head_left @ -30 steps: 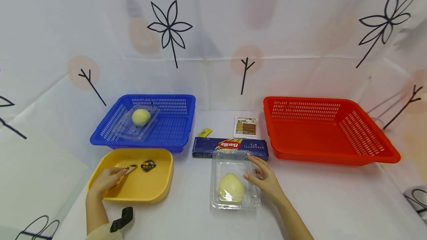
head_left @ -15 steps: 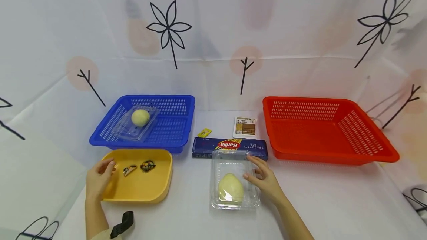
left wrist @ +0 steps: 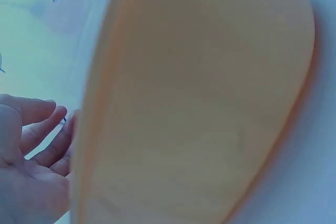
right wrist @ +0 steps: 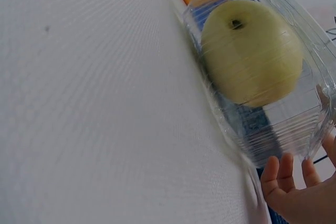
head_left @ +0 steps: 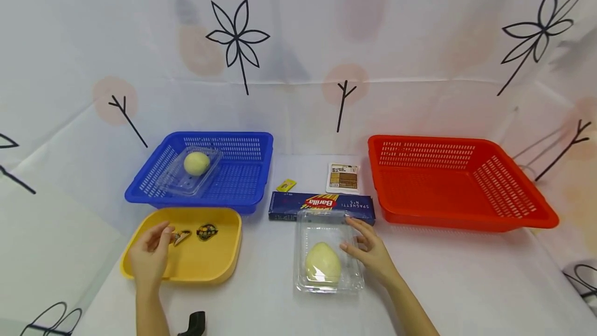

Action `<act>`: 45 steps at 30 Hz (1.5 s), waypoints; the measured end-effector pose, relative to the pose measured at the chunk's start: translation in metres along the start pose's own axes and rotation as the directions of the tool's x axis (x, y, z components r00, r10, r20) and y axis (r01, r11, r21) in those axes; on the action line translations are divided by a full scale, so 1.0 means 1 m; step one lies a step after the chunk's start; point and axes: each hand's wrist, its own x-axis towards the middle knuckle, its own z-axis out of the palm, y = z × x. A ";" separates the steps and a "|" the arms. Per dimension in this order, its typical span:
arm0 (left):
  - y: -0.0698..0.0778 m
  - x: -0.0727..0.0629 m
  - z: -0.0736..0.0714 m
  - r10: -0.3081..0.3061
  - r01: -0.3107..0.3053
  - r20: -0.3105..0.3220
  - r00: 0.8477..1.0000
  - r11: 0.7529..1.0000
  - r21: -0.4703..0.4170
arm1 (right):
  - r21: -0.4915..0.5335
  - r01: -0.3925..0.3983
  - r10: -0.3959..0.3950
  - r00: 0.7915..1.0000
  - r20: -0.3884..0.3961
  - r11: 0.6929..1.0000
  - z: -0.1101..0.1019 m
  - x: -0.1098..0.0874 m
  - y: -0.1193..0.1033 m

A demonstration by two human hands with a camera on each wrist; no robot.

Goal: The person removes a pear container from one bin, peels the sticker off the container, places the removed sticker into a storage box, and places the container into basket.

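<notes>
My left hand (head_left: 150,255) hovers over the left part of the yellow tray (head_left: 202,263), fingers loosely bent and thumb near the fingertips. Beside the fingertips lies a small folded sticker (head_left: 183,237); a dark oval sticker with a printed fruit picture (head_left: 207,232) lies to its right. In the left wrist view the tray's blurred wall (left wrist: 199,103) hides part of the hand (left wrist: 37,166). My right hand (head_left: 373,253) touches the right side of a clear plastic clamshell (head_left: 322,227), fingers spread along its edge. Inside it sits a pale yellow pear-like fruit (right wrist: 251,53).
A blue basket (head_left: 238,175) at the back left holds another clear clamshell (head_left: 179,185) and a pale fruit (head_left: 197,164). A red basket (head_left: 434,191) stands right. A spaghetti box (head_left: 289,205), a yellow packet (head_left: 286,185) and a white-brown packet (head_left: 343,178) lie between.
My left hand was at the folded sticker, drew back toward the tray's left rim, then came right again over the tray. The right hand and clamshell stay in place.
</notes>
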 end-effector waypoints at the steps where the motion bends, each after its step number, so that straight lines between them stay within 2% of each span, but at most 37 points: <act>1: 0.002 -0.002 0.003 0.015 -0.014 0.005 1.000 0.999 -0.035 | 0.001 0.001 -0.001 1.000 -0.001 1.000 0.000 0.000 0.000; 4: 0.007 -0.010 0.014 0.038 -0.029 0.042 0.998 0.981 -0.194 | 0.004 0.003 -0.003 1.000 0.000 1.000 0.000 0.000 0.000; 8: 0.013 -0.021 0.030 0.048 -0.001 0.127 0.991 0.938 -0.346 | 0.007 0.013 -0.013 1.000 0.002 1.000 0.000 0.000 0.000; 10: 0.016 -0.026 0.039 0.069 0.005 0.178 0.982 0.923 -0.385 | 0.005 0.017 -0.017 1.000 0.002 1.000 0.000 0.000 0.000; 13: 0.020 -0.035 0.054 0.119 0.003 0.264 0.957 0.908 -0.419 | 0.006 0.027 -0.027 1.000 0.000 1.000 0.000 0.000 0.000; 17: 0.022 -0.046 0.077 0.147 0.020 0.358 0.922 0.906 -0.424 | 0.007 0.041 -0.040 0.999 -0.004 0.999 0.000 0.001 0.002; 22: 0.022 -0.060 0.102 0.122 0.069 0.450 0.885 0.920 -0.385 | -0.004 0.063 -0.063 0.998 -0.010 0.998 0.000 0.001 0.003; 26: 0.026 -0.068 0.117 0.130 0.088 0.513 0.848 0.921 -0.379 | 0.000 0.063 -0.063 0.998 -0.012 0.998 0.001 0.000 0.003; 29: 0.031 -0.073 0.127 0.093 0.136 0.566 0.819 0.927 -0.350 | 0.002 0.063 -0.063 0.998 -0.013 0.998 0.000 -0.001 0.004; 32: 0.034 -0.079 0.136 0.024 0.191 0.623 0.782 0.942 -0.277 | 0.000 0.066 -0.066 0.998 -0.018 0.998 0.000 -0.001 0.003; 35: 0.035 -0.085 0.145 -0.030 0.223 0.682 0.731 0.954 -0.198 | 0.002 0.069 -0.069 0.997 -0.022 0.998 0.000 0.000 0.003; 37: 0.035 -0.089 0.151 -0.038 0.229 0.717 0.696 0.958 -0.171 | 0.005 0.068 -0.068 0.997 -0.022 0.998 0.001 0.000 0.003; 39: 0.035 -0.093 0.156 -0.028 0.223 0.743 0.669 0.961 -0.165 | 0.009 0.069 -0.069 0.997 -0.022 0.998 0.001 0.000 0.003; 42: 0.034 -0.097 0.163 0.014 0.204 0.758 0.653 0.960 -0.193 | 0.013 0.064 -0.064 0.998 -0.024 0.998 0.001 -0.001 0.003; 45: 0.032 -0.100 0.166 0.045 0.174 0.759 0.650 0.963 -0.206 | 0.014 0.060 -0.059 0.998 -0.031 0.998 0.001 -0.002 0.002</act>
